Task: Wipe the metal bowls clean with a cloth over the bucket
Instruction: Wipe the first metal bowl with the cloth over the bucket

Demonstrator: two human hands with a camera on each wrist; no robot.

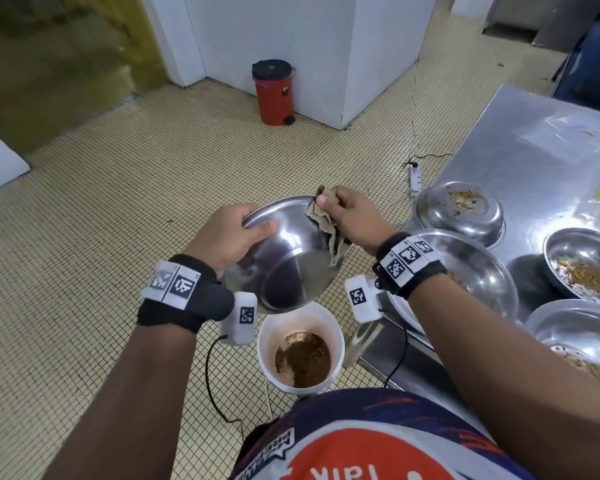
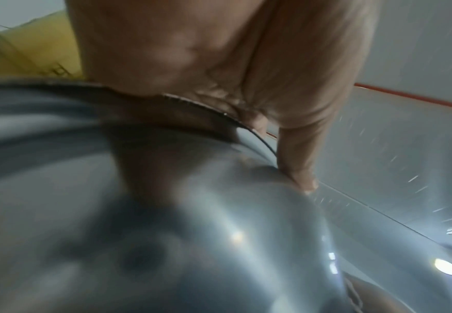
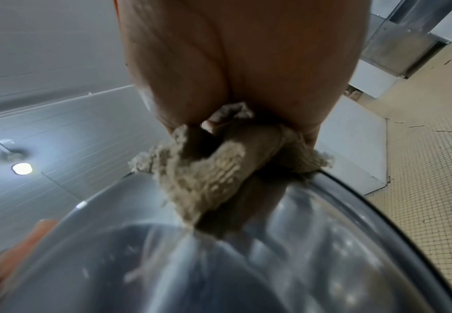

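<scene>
Steel bowl (image 1: 284,258) tilted above white bucket (image 1: 300,348): left hand (image 1: 229,237) clasps its rim; right hand (image 1: 347,216), grip closed around beige cloth (image 1: 326,223), presses inside wall.

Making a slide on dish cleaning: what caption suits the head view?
Left hand tilts a metal bowl over the white bucket while the right hand wipes its rim with a cloth.
</scene>
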